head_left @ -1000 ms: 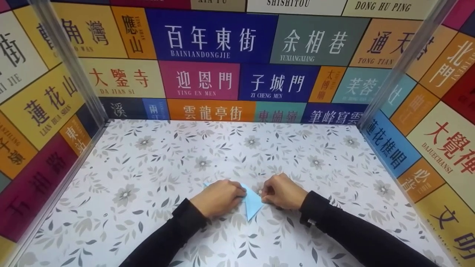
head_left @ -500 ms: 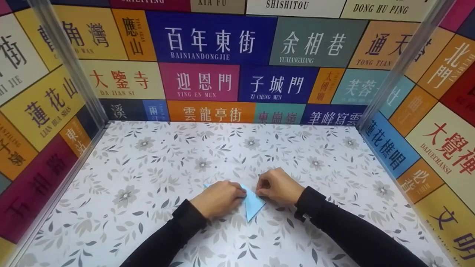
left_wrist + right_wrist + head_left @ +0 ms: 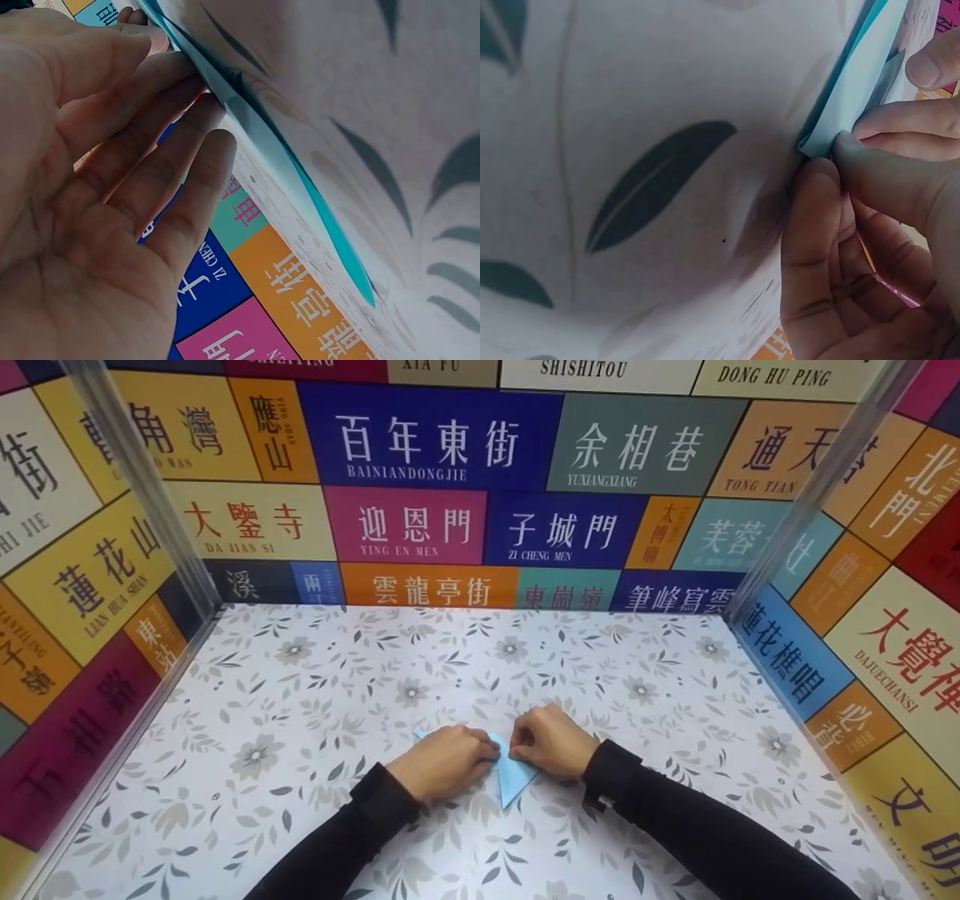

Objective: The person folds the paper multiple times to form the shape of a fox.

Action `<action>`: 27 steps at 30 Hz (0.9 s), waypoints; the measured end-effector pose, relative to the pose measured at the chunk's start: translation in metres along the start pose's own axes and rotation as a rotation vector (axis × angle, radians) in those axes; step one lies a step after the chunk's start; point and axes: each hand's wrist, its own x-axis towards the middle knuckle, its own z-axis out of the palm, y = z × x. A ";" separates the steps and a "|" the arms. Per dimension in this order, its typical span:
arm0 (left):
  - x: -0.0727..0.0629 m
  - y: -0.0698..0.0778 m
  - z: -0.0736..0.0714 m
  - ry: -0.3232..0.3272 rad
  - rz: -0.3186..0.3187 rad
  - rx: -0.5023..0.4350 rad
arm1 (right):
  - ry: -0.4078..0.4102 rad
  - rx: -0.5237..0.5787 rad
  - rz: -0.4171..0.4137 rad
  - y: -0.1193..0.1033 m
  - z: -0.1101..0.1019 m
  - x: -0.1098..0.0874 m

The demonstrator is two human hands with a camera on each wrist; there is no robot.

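A folded sheet of light blue paper point(image 3: 512, 784) lies on the table between both hands, one pointed corner toward the person. My left hand point(image 3: 448, 763) rests over its left part and hides much of it. In the left wrist view the fingers of that hand point(image 3: 112, 187) reach fairly straight to the paper's edge point(image 3: 330, 225). My right hand point(image 3: 553, 742) is at the paper's right side, close to the left fingertips. Seen from the right wrist, its thumb and forefinger pinch the end of a narrow folded edge of the paper point(image 3: 851, 90).
A white tabletop with a grey flower and leaf print point(image 3: 330, 667) spreads around the hands. Upright panels covered with coloured street-name blocks point(image 3: 427, 435) enclose the back and both sides. Clear strips point(image 3: 802, 502) run along the corners.
My right hand has shifted left along the paper, closer to the left hand. The left hand and the paper look almost unmoved.
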 end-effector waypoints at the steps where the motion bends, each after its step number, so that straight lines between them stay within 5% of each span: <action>1: 0.000 0.000 0.000 0.001 0.001 0.001 | 0.001 0.000 0.001 0.000 0.000 0.000; 15: 0.000 0.002 -0.002 -0.008 -0.003 -0.006 | 0.022 0.005 -0.076 0.002 0.004 -0.002; 27: -0.002 -0.002 -0.008 0.001 -0.065 -0.010 | 0.049 -0.032 -0.087 0.002 0.005 -0.006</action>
